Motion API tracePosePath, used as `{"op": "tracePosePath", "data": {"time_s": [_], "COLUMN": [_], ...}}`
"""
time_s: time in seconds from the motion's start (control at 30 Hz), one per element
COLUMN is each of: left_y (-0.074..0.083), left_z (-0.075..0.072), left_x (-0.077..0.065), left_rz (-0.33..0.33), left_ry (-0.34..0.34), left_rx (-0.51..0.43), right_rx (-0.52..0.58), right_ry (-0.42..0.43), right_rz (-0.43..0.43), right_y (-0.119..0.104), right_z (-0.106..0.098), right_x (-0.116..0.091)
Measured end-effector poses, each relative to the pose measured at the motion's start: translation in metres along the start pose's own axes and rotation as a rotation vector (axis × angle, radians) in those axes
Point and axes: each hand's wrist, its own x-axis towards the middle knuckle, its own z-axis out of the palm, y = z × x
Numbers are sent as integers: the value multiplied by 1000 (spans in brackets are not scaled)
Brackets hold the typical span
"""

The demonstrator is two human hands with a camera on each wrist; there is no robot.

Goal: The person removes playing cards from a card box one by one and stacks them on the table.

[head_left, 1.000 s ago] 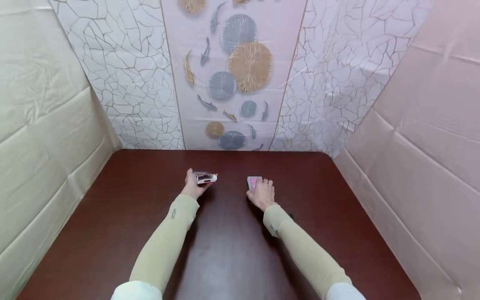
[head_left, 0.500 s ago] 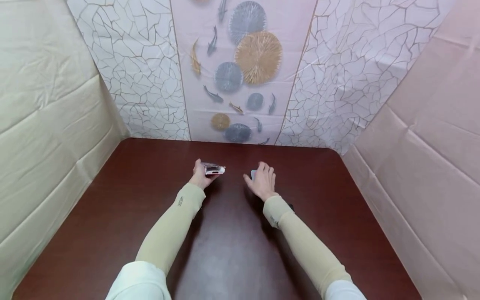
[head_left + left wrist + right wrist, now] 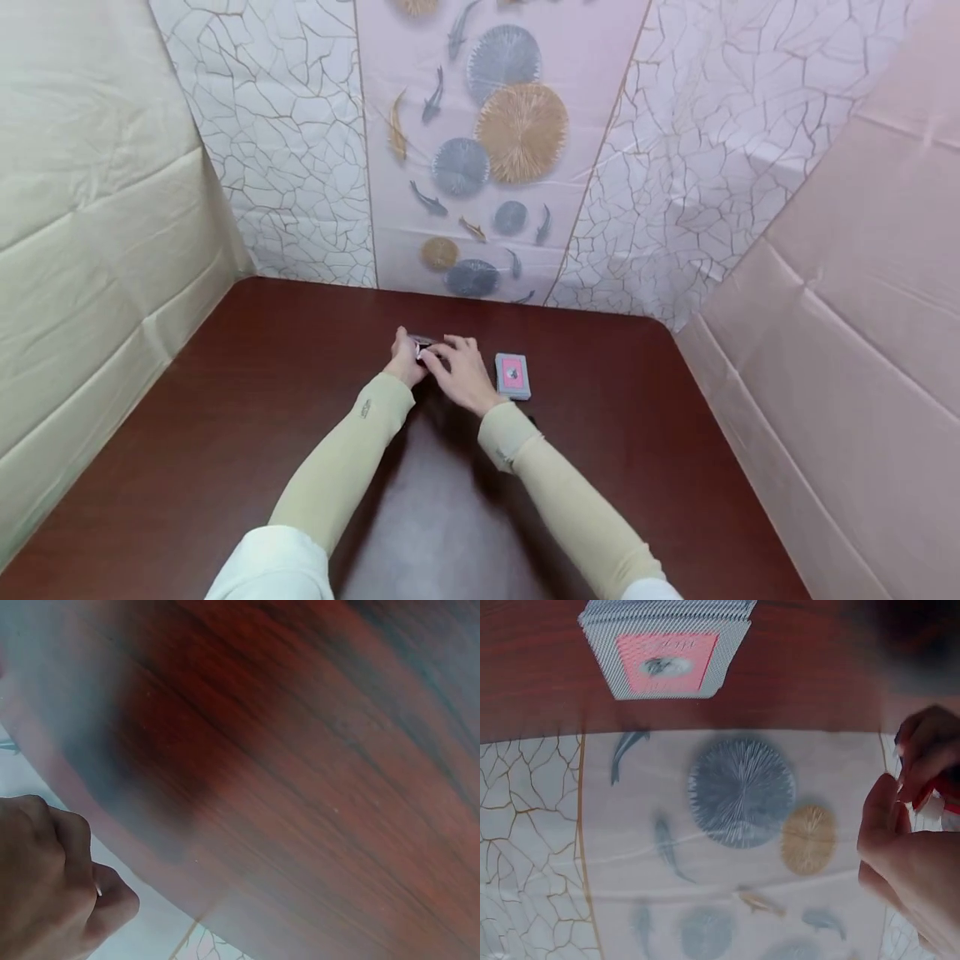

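My left hand grips a small card box above the far part of the table, its end turned towards me. My right hand reaches across to that end, thumb and fingers bent together at its flap; most of the box is hidden by the hands. In the right wrist view a red and white bit of the box shows beside the fingers. A squared deck of playing cards, grey-edged with a pink centre, lies just right of my right hand. The left wrist view shows only the curled left hand.
The dark red-brown wooden table has rounded far corners. Behind it hangs a patterned cloth backdrop, and quilted beige panels stand along both sides.
My right hand has let go of the card deck, leaving it on the table, and moved left to the card box. The left hand keeps its hold of the box.
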Motion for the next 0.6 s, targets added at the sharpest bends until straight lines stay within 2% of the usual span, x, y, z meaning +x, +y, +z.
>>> {"op": "tracePosePath", "data": {"time_s": [0.03,0.07,0.1,0.13,0.17,0.27,0.4,0.43,0.5,0.6], "left_y": [2,3,4,2,-1,-6,-2,2,7,12], "left_z": [14,23,30,31,30,21,20,26,33,46], "left_x": [-32,-52,-65,-75,-78,-55,-25,-35,-42,-73], "left_rz": [3,11,20,19,18,18,29,35,40,39], "left_ry": [-5,-14,-24,-20,-28,-57,-69,-48,-19,6], "left_rx": [11,29,42,58,58,58,37,44,60,75], "right_rx": [-9,-21,-33,-36,-35,-62,-89,-90,-82,-77], "right_ry": [-18,-37,-51,-72,-94,-132,-165,-174,-188,-198], "right_rz": [12,23,29,46,66,112,133,133,129,128], "right_y": [-1,-1,-2,-2,-3,-3,-3,-3,-2,0], "right_z": [2,3,3,5,6,5,3,3,5,6], "right_x": [0,0,2,0,-1,2,13,16,20,22]}}
